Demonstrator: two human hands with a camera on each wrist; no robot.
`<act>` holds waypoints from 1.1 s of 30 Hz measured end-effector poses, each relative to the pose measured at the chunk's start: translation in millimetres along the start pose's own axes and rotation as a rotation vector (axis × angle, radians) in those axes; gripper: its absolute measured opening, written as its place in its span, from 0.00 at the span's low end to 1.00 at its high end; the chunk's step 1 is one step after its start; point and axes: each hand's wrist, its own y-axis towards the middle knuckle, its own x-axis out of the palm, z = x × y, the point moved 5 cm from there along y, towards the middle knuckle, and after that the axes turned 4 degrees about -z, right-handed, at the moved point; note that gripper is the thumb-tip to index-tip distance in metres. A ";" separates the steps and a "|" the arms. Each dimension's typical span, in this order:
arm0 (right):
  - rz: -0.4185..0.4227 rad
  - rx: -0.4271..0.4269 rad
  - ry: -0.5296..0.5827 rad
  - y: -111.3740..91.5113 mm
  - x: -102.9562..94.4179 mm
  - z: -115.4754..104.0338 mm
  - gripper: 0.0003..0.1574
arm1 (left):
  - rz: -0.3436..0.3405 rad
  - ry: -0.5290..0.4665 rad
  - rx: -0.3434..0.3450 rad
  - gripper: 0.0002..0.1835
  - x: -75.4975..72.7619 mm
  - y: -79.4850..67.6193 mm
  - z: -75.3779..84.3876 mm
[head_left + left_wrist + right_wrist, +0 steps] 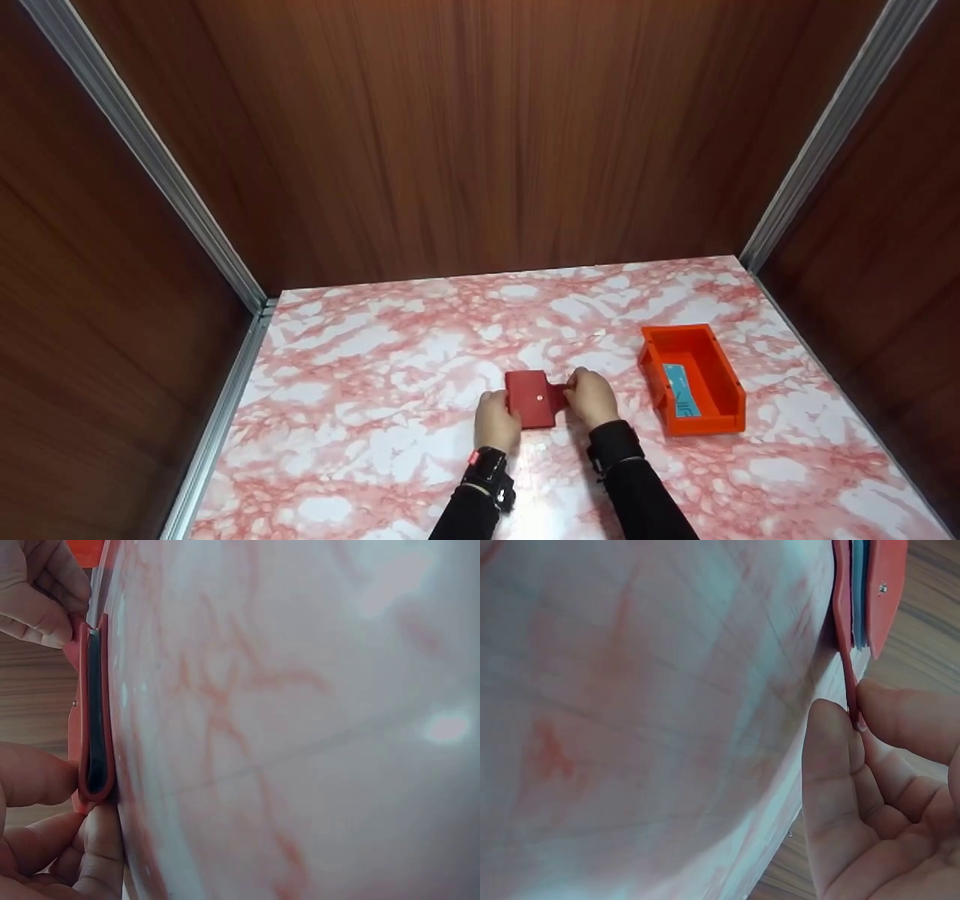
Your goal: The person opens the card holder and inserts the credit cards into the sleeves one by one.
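A small red wallet (527, 409) with a snap stud on its front lies at the middle of the table. Its strap (559, 394) sticks out to the right, unfastened. My left hand (496, 426) pinches the folded left edge between thumb and fingers. With thumb and forefinger, my right hand (889, 787) pinches the strap's end. From the side, in the left wrist view, the wallet (108, 705) is folded over, with a dark inside between its red covers. The right wrist view shows bluish layers between the covers.
An orange open-front bin (705, 426) stands to the right of my right hand. A teal card (681, 390) leans inside it. The pink-and-white marbled table (360, 420) is bounded by brown wood-grain panels (465, 135) at the back and sides.
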 end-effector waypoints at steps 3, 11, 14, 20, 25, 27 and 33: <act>0.013 -0.003 -0.008 0.4 0.0 1.1 0.11 | -0.002 -0.007 -0.004 0.11 -0.3 -0.4 0.0; 0.020 -0.001 -0.038 0.6 3.5 4.8 0.12 | 0.016 -0.007 0.014 0.13 -1.1 -0.9 -0.4; 0.030 -0.012 -0.038 0.0 3.9 4.9 0.12 | 0.021 -0.009 0.006 0.14 0.0 -1.0 -2.6; 0.032 -0.019 -0.054 -0.3 5.9 6.6 0.13 | 0.033 -0.016 0.009 0.13 -0.2 -1.5 -4.3; 0.023 -0.017 -0.066 -0.4 6.9 7.4 0.12 | 0.016 -0.038 -0.028 0.11 -3.9 1.4 -3.2; 0.020 -0.013 -0.066 -0.2 7.0 7.4 0.12 | 0.016 -0.044 -0.047 0.11 -6.2 3.5 -1.1; 0.007 -0.005 -0.077 -0.1 7.1 6.3 0.12 | 0.072 -0.051 -0.019 0.11 -11.1 9.7 15.9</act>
